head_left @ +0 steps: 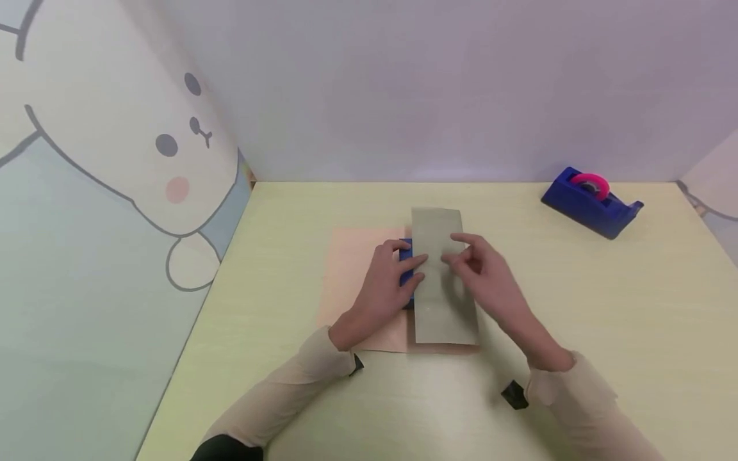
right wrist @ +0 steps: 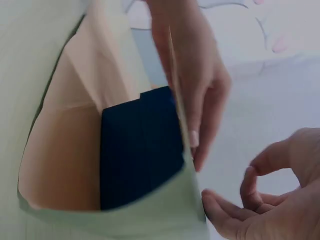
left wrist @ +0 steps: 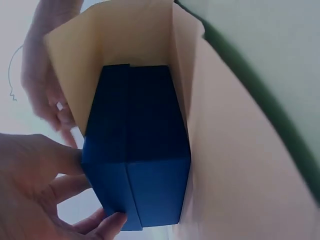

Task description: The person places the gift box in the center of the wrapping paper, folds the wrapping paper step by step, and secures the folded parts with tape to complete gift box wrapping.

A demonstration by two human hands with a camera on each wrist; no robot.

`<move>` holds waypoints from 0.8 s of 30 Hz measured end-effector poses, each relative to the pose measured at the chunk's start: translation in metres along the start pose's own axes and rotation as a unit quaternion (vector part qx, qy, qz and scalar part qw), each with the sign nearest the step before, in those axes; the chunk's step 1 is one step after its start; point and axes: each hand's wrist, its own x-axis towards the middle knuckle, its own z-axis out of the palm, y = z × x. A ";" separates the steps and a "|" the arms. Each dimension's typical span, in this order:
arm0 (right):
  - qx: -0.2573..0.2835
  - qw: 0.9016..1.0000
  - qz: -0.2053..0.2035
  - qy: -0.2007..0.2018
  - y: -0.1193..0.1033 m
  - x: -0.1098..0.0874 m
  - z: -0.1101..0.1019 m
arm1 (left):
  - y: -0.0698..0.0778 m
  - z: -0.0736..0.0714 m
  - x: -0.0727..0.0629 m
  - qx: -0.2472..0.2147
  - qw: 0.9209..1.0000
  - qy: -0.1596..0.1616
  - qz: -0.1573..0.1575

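Observation:
A dark blue box (left wrist: pixel 155 115) lies on a sheet of wrapping paper (head_left: pixel 357 275), pinkish on its inner face. One flap (head_left: pixel 441 294) of the sheet, grey-green outside, is folded over the box and hides most of it from the head view. My left hand (head_left: pixel 383 282) grips the box near its left end, some fingertips on the flap's edge and others bent against the box. Over the flap's right part is my right hand (head_left: pixel 490 278), its thumb and fingers loosely bent. A fingertip of it meets the paper's edge in the right wrist view; I see nothing held.
At the back right of the pale table (head_left: pixel 605 307) stands a blue tape dispenser (head_left: pixel 594 208) with a pink roll core. A plain wall (head_left: pixel 438 89) rises behind the table, and a panel with a cartoon animal (head_left: pixel 144 128) borders the left side.

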 end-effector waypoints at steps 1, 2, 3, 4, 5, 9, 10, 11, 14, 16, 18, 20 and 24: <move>0.023 1.000 0.009 0.011 0.003 0.000 -0.004 | 0.000 0.000 0.000 -0.003 1.000 0.001 0.002; 0.045 0.999 0.020 0.020 0.007 0.001 -0.007 | 0.001 0.000 0.000 -0.011 1.000 0.000 -0.002; 0.063 0.997 0.033 0.023 0.010 0.001 -0.011 | 0.001 0.000 0.000 -0.017 1.000 -0.001 -0.005; 0.071 0.996 0.046 0.020 0.014 0.000 -0.013 | 0.001 0.000 0.000 -0.024 1.000 -0.002 -0.008; 0.073 0.996 0.056 0.009 0.019 0.001 -0.014 | 0.001 0.000 0.000 -0.031 0.999 -0.004 -0.011; 0.045 0.991 0.089 -0.084 0.031 0.001 -0.009 | 0.002 -0.001 -0.001 -0.039 0.999 -0.009 -0.014; 0.034 0.990 0.090 -0.099 0.033 0.002 -0.005 | 0.003 -0.002 -0.001 -0.038 0.999 -0.009 -0.013; 0.028 0.990 0.090 -0.107 0.034 0.003 -0.002 | 0.003 -0.002 -0.001 -0.035 0.999 -0.010 -0.011; 0.017 0.991 0.086 -0.105 0.035 0.008 0.004 | 0.005 -0.003 -0.001 -0.026 1.000 -0.012 -0.005; 0.015 0.991 0.085 -0.098 0.035 0.013 0.006 | 0.005 -0.002 -0.001 -0.020 1.000 -0.014 -0.004; 0.020 0.992 0.087 -0.094 0.036 0.021 0.005 | 0.005 -0.002 -0.001 -0.011 1.000 -0.017 -0.005; 0.031 0.991 0.091 -0.095 0.037 0.028 0.004 | 0.006 -0.001 0.000 0.003 1.000 -0.022 -0.009; 0.041 0.989 0.104 -0.101 0.038 0.035 0.002 | 0.008 0.000 0.000 0.037 0.998 -0.043 -0.022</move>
